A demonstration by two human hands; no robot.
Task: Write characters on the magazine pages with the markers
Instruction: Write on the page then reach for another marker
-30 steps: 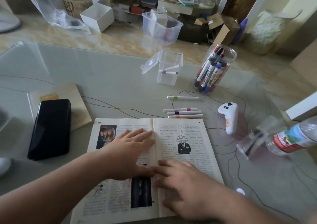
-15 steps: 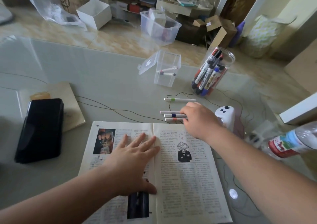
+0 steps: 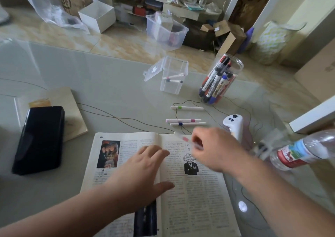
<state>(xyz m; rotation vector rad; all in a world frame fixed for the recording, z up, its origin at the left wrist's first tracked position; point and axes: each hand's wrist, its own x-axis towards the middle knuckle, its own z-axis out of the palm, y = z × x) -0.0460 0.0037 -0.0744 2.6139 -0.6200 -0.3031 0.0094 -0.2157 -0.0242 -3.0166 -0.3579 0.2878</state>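
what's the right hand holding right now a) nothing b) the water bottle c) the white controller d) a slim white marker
d: the right hand pinches a slim white marker, blurred, above the right page of the magazine, while the left hand rests flat on the open pages.

head cam | looks forward-down | close over magazine (image 3: 195,200) | single view

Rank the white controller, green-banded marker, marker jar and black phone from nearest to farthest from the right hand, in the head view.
1. White controller, just right of the right hand.
2. Green-banded marker, ahead on the table.
3. Marker jar, farther back.
4. Black phone, far left.
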